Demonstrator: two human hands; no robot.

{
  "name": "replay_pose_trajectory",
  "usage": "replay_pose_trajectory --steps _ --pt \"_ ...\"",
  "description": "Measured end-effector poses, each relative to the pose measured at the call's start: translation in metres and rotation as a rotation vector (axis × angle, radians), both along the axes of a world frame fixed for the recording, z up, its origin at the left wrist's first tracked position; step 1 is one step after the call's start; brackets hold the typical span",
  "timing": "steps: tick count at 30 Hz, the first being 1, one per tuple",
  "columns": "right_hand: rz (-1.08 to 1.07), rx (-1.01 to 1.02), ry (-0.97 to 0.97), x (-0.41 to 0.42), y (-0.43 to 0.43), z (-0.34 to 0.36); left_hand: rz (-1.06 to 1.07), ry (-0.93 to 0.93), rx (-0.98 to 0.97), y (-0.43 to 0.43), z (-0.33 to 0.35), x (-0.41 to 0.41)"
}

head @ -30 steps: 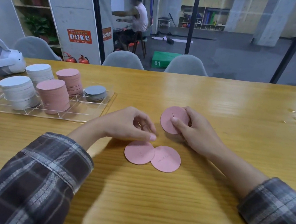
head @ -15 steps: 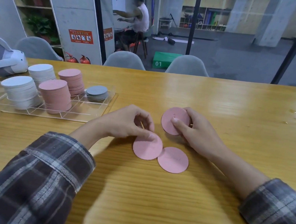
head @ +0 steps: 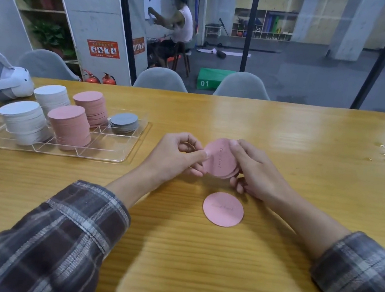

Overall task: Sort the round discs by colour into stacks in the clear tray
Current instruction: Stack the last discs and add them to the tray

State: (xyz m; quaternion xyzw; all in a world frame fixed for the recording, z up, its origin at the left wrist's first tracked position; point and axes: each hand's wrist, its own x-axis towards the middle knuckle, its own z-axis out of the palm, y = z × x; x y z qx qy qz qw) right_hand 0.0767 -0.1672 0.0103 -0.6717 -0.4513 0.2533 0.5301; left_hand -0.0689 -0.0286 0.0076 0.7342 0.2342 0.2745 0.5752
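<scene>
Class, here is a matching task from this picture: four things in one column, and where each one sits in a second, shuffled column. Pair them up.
Column A
1. grey stack
2. lone pink disc
3. held pink discs
4. white headset

Column B
a. pinched between the left hand and the right hand
b. in the clear tray, at its right end
c. flat on the table, nearest the person
d. at the far left of the table, outside the clear tray

Pairs: 1-b; 2-c; 3-a; 4-d
</scene>
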Motion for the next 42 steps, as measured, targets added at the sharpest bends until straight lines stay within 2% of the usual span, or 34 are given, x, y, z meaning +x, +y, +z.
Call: replay_pose_trajectory --steps 5,10,31,35,39,42 --pt "0.019 0.023 -0.082 0.004 0.004 -0.006 0.020 -0.011 -0.030 -0.005 -0.004 0.003" --pt "0.018 0.035 -0.152 0.007 0.003 -0.010 0.039 -0.011 0.067 -0.004 -0.006 0.003" --pt "-0.049 0.014 -0.227 0.013 -0.002 -0.007 0.033 -0.060 0.242 -0.010 -0.007 0.001" --pt "-0.090 0.032 -0.247 0.018 -0.010 0.000 0.054 0.087 0.379 -0.013 -0.006 0.000" --pt "-0.105 -0.013 -0.192 0.023 -0.021 -0.001 -0.238 0.288 0.542 -0.013 -0.008 -0.007" --pt "-0.111 -0.004 -0.164 0.024 -0.027 -0.001 -0.352 0.335 0.624 -0.012 -0.006 -0.009"
